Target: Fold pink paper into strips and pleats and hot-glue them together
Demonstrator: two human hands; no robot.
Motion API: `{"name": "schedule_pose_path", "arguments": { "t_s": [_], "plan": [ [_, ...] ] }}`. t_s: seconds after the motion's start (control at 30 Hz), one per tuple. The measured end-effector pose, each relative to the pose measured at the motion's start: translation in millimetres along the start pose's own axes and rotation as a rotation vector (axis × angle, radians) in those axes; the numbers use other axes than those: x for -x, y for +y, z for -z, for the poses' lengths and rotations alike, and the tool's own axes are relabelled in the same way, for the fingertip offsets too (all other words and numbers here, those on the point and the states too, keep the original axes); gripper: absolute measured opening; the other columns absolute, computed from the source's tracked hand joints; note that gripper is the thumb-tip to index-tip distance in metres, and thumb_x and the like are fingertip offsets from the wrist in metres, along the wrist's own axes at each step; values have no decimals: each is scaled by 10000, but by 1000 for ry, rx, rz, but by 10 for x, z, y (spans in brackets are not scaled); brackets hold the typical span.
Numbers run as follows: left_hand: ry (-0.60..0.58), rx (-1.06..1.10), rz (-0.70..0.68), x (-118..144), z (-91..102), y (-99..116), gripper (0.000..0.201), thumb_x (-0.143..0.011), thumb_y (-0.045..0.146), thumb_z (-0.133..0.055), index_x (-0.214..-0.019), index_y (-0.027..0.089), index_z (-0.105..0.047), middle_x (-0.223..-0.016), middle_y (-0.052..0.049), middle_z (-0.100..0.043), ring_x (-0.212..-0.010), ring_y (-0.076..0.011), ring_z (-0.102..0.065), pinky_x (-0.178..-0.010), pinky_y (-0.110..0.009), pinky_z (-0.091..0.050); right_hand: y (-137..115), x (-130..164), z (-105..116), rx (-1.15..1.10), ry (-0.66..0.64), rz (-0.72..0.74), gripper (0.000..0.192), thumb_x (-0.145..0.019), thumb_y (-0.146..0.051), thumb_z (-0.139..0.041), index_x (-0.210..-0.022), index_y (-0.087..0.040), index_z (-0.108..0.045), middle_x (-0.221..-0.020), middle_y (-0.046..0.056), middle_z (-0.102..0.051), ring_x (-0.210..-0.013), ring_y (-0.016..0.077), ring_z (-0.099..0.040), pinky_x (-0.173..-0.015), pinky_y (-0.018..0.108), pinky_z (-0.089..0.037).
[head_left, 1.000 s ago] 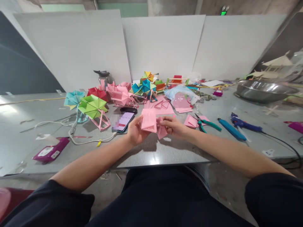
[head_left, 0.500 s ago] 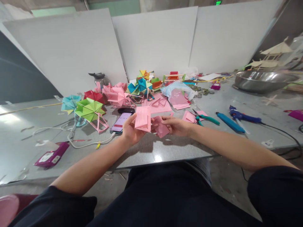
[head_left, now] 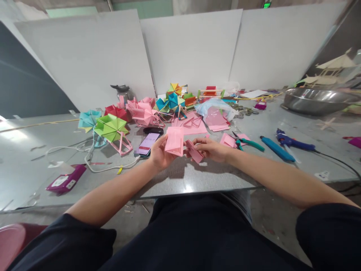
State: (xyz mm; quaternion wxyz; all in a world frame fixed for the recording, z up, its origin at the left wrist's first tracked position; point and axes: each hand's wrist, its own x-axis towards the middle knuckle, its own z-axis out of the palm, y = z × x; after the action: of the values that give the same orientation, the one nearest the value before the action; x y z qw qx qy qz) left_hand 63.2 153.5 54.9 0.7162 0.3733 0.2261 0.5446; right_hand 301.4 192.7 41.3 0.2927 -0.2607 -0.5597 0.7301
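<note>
pink pleated paper (head_left: pixel 175 140) gripped in left hand (head_left: pixel 160 155); right hand (head_left: pixel 212 148) pinching creased pink piece (head_left: pixel 194 152).

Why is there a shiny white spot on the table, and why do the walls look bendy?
Head view: a lamp's glare bounces off the glossy table; both hands cast soft shadows beneath the pink folded paper; the wide lens bends the white boards and stretches the edges; a patch beside the phone is blurred.

Grey table (head_left: pixel 34 177) (white boards (head_left: pixel 191 49) behind)
</note>
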Motion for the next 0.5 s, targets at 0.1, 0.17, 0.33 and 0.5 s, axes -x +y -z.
{"name": "schedule_pose_path", "arguments": {
  "t_s": [0.1,0.17,0.33,0.5],
  "plan": [
    [52,-2,-33,-43,57,-26,295,-927,424,-705,-1040,158,-763,-947,-102,-827,-858,-265,-793,-878,-423,-650,-7,-15,-21,34,164,54,468,-696,-451,-1012,-930,-219,-680,-920,54,-807,-829,219,-798,-683,326,-657],
    [75,-15,-42,-72,89,-34,296,-935,423,-729,-1078,166,-756,-951,-86,-826,-855,-247,-795,-855,-383,-647,-33,-8,-48,45,268,134,505,-658,-480,-1028,-902,-213,-676,-834,11,-743,-728,175,-742,-613,297,-630],
    [113,-84,-71,-124,113,-56,295,-955,429,-772,-1107,176,-765,-976,-70,-815,-885,-220,-785,-780,-310,-610,-108,47,-133,10,422,340,583,-556,-531,-1054,-862,-220,-668,-804,-57,-641,-630,100,-600,-551,279,-614],
    [131,-194,-156,-121,79,-99,331,-876,431,-876,-1105,214,-774,-1041,-50,-800,-893,-201,-750,-756,-291,-579,-103,68,-185,38,457,402,576,-568,-545,-1042,-862,-226,-662,-783,-59,-635,-621,84,-560,-537,238,-566]
  ]
}}
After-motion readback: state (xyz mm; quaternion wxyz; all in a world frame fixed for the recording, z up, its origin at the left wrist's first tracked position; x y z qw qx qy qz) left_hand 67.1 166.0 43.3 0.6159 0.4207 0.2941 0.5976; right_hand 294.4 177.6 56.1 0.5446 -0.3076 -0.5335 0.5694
